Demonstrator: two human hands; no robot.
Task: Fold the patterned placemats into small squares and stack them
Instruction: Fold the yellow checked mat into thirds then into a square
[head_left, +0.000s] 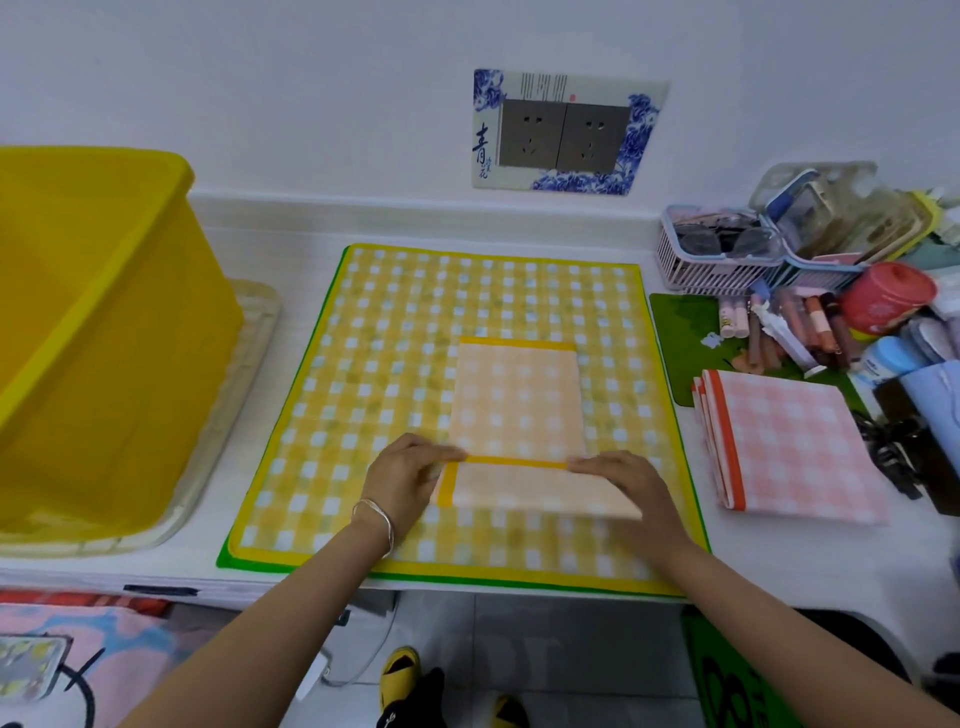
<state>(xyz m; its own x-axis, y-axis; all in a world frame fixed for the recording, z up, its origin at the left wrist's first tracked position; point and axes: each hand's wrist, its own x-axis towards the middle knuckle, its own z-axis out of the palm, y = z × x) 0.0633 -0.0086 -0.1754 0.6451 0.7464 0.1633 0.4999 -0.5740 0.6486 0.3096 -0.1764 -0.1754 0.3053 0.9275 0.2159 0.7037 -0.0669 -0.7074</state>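
Note:
A pale orange checked placemat (517, 400) with a darker orange border lies as a narrow strip on a large yellow checked mat (395, 322). Its near end is lifted and turned over towards me. My left hand (410, 475) pinches the left corner of that raised edge, and my right hand (618, 480) pinches the right corner. Several folded pink checked placemats (795, 441) with orange-red borders sit stacked to the right on the white counter.
A big yellow plastic bin (98, 322) stands on a tray at the left. A white basket (722, 254) and a clutter of cosmetics (810, 327) crowd the back right on a green pad. Wall sockets (563, 135) are behind. The counter's front edge is near my forearms.

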